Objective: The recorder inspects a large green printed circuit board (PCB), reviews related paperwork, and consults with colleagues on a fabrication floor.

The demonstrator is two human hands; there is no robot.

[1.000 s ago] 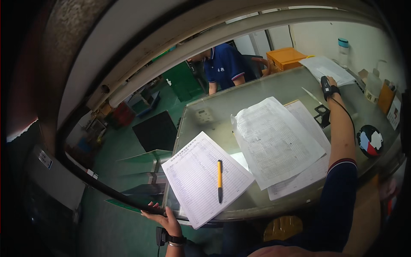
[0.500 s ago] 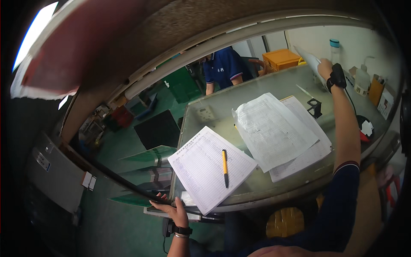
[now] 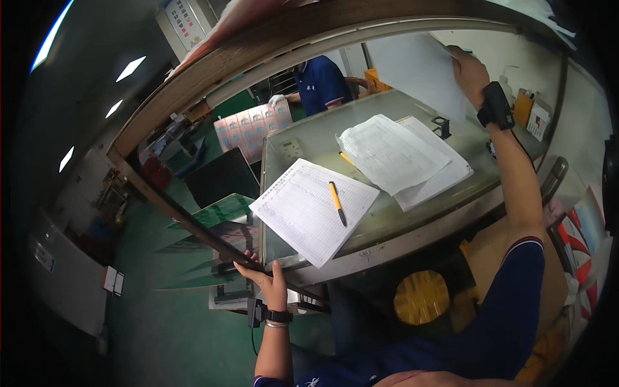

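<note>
My right hand (image 3: pixel 472 77), at the far right of the table, grips a white sheet of paper (image 3: pixel 416 71) by its edge and holds it up over the glass top. My left hand (image 3: pixel 267 277) is closed round a dark frame bar (image 3: pixel 216 240) at the table's near left corner. Between my hands lies a ruled record pad (image 3: pixel 309 206) with a yellow-and-black pen (image 3: pixel 337 203) on it. Farther right, a crumpled thin printed sheet (image 3: pixel 393 155) partly covers more papers (image 3: pixel 445 171). A small black folding magnifier (image 3: pixel 441 127) stands behind these.
Beyond the table a co-worker (image 3: pixel 319 84) in dark blue holds a pink printed sheet (image 3: pixel 253 126) with a gloved hand. A wooden frame (image 3: pixel 155 119) arches overhead. Green boards (image 3: pixel 219 211) jut out on the left. A yellow-topped stool (image 3: pixel 422 297) stands near me. Bottles and a pen holder (image 3: pixel 523 103) sit far right.
My right hand has raised the white sheet and brought it leftward over the table. A pink printed sheet has appeared in the co-worker's hand. The view has shifted; my left hand stays on the bar.
</note>
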